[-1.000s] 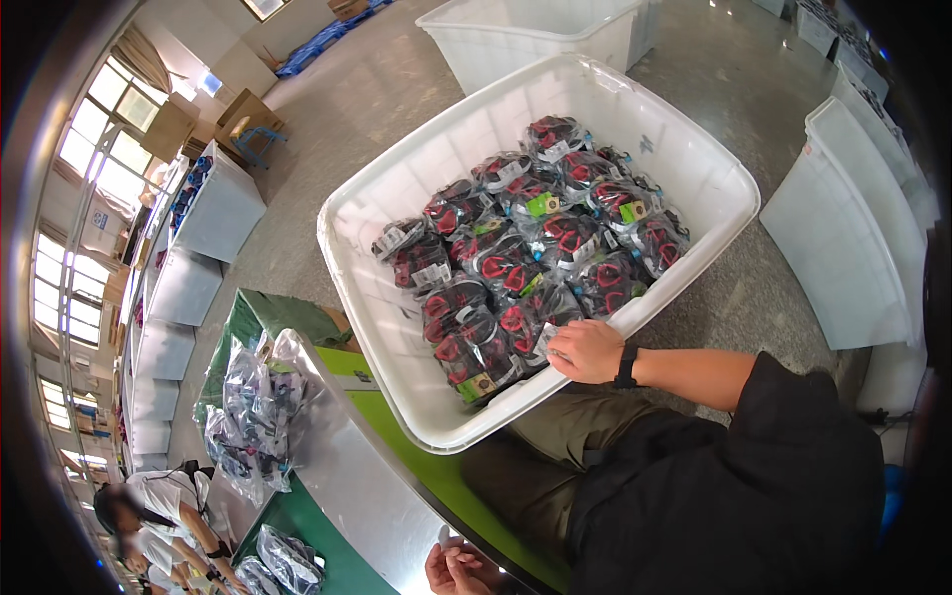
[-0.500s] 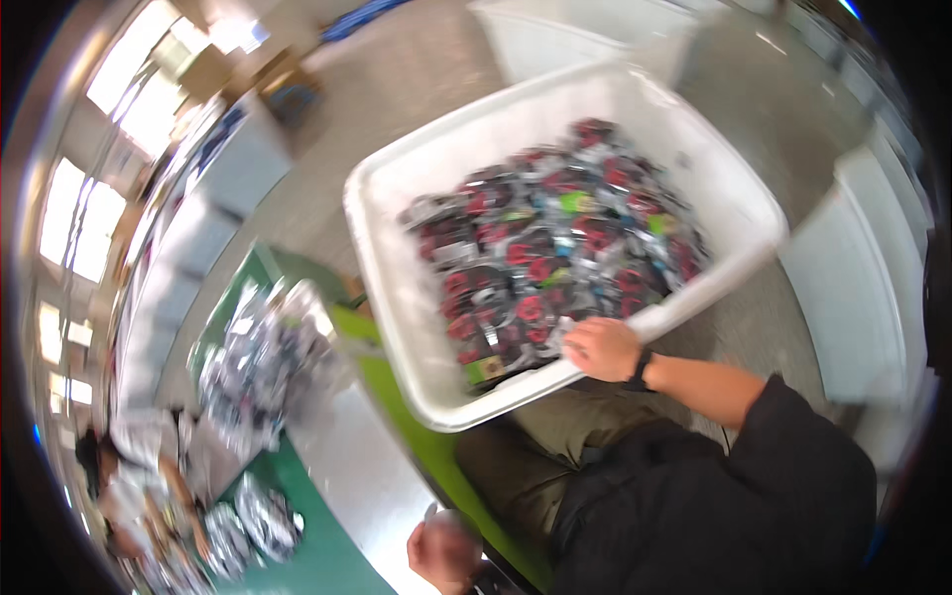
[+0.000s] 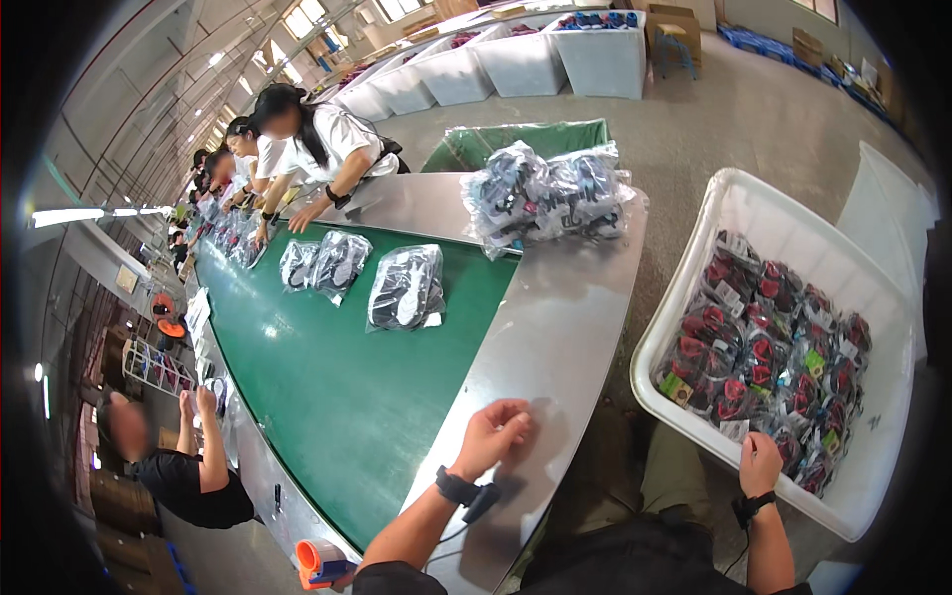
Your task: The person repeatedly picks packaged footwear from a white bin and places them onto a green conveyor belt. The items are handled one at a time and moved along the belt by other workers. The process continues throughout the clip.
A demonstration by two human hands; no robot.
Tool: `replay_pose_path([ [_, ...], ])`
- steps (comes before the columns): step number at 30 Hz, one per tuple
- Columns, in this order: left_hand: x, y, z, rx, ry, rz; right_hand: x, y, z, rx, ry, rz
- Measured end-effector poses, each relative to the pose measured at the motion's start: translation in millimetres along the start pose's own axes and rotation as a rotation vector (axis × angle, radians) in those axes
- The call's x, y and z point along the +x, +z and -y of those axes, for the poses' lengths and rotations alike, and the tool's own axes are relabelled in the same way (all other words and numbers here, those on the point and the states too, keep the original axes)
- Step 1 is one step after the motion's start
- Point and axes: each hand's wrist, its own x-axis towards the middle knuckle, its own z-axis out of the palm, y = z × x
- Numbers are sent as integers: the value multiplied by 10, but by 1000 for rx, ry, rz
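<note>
My left hand (image 3: 496, 434) hovers over the bare metal edge (image 3: 540, 347) of the worktable, fingers loosely curled and a little apart, with nothing in it. My right hand (image 3: 761, 464) is closed over the near rim of a large white plastic bin (image 3: 684, 416), its fingertips partly hidden. Beside those fingertips lie black and red shoes in clear bags (image 3: 764, 362), some with white or green tags, filling the bin. Ahead of my left hand, bagged dark shoes (image 3: 407, 288) rest on the green belt (image 3: 367, 367).
A heap of bagged shoes (image 3: 550, 198) sits on the table's far corner, by a green bin (image 3: 585, 134). Co-workers (image 3: 317, 149) line the far side; another person (image 3: 188, 466) is at left. An orange and blue tape dispenser (image 3: 319, 563) stands near the front edge.
The view has swung left, bringing the belt and co-workers into the middle and the bin to the right. My left hand now reaches farther over the table; my right hand stays at the bin's rim.
</note>
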Motion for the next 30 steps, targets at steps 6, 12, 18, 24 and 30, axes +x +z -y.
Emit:
replay_pose_path([
  [6, 637, -971, -156, 467, 185, -365, -21, 73, -69, -17, -25, -36],
  [12, 1286, -1970, -228, 815, 295, -770, -24, 134, -164, -37, 12, -12],
  [18, 1827, -2565, -186, 945, 108, -969, -7, 126, -151, -59, 45, 13],
  [24, 2027, -2661, -103, 831, -148, -933, -7, 140, -137, -92, 50, 9],
  [30, 2029, -2591, 244, 353, -116, -887, -7, 145, -176, -51, 35, 8],
])
